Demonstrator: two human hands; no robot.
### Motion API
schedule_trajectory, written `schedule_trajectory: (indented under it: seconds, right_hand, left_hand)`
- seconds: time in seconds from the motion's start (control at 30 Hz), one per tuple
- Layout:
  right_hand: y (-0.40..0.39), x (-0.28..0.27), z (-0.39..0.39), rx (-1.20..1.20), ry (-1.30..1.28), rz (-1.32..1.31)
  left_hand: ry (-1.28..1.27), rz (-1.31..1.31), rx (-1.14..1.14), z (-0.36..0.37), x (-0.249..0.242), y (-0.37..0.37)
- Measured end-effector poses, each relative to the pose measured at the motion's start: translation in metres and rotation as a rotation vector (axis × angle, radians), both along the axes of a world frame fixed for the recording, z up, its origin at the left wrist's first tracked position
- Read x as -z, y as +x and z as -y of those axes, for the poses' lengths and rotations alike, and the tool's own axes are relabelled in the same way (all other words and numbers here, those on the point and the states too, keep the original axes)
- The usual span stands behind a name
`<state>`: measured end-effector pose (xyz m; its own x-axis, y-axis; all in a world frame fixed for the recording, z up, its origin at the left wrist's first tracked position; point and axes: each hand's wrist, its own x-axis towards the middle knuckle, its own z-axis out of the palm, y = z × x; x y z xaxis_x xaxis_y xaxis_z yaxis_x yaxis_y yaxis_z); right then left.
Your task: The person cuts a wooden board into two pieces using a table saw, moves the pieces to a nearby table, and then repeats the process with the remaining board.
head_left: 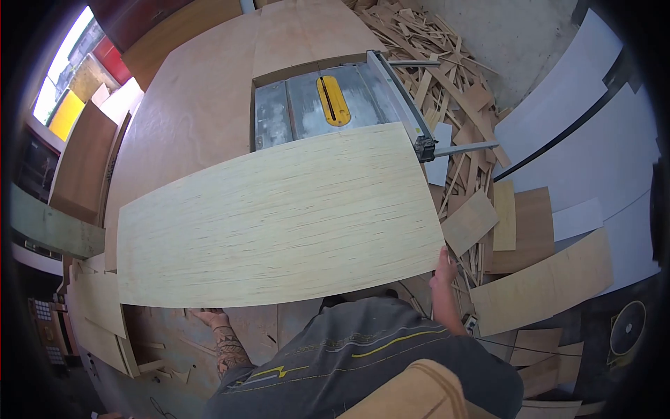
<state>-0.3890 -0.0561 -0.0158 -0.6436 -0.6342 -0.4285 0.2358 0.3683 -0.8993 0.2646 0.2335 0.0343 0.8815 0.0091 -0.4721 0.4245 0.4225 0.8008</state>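
A pale plywood sheet lies across the near side of the table saw, its far edge over the front of the metal top. My right hand grips the sheet's near right corner, thumb along the side edge. Under the near edge, toward the left, my left hand supports the sheet from below, its fingers partly hidden by the wood. Beyond the sheet, the yellow throat plate with its dark slot is visible; I cannot make out a raised blade. The saw's rip fence stands along the right side.
A wide wooden table surface surrounds the saw. Many wood offcuts pile up on the right, with white panels beyond. Plywood pieces lie near my right side. More boards stand at left. A cable runs at lower right.
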Motion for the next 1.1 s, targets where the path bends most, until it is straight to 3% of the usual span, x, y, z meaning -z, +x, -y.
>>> schedule_trajectory:
  seconds: [0.1, 0.23, 0.3, 0.6, 0.7, 0.83, 0.9, 0.93, 1.0, 1.1]
  right_hand:
    - [0.010, -0.009, 0.009, 0.044, 0.033, -0.072]
    - [0.020, -0.021, 0.043, 0.042, -0.003, -0.159]
    - [0.025, -0.032, 0.055, 0.045, 0.071, -0.285]
    - [0.020, -0.007, 0.056, -0.021, 0.137, -0.687]
    - [0.025, -0.009, 0.053, -0.054, 0.019, -0.622]
    - [0.028, -0.010, 0.056, -0.066, 0.118, -0.651]
    - [0.026, -0.002, 0.061, -0.029, 0.113, -0.719]
    - [0.023, 0.001, 0.061, -0.034, 0.114, -0.718]
    - [0.026, -0.003, 0.059, -0.037, 0.099, -0.674]
    - [0.024, -0.012, 0.056, -0.087, 0.143, -0.611]
  left_hand:
    - [-0.141, -0.025, 0.231, -0.013, 0.003, 0.053]
    - [-0.121, -0.086, 0.381, -0.009, 0.050, 0.082]
    - [-0.159, -0.164, 0.260, -0.001, 0.049, 0.068]
    - [-0.226, -0.204, 0.315, 0.003, 0.031, 0.066]
    - [-0.182, -0.165, 0.344, 0.008, 0.039, 0.080]
    - [-0.192, -0.119, 0.398, 0.004, 0.055, 0.092]
    - [-0.174, -0.004, 0.572, 0.000, 0.056, 0.093]
    - [-0.171, -0.003, 0.568, -0.002, 0.057, 0.092]
    - [-0.079, -0.162, 0.353, 0.020, 0.032, 0.078]
    - [-0.037, -0.097, 0.327, 0.028, 0.027, 0.073]
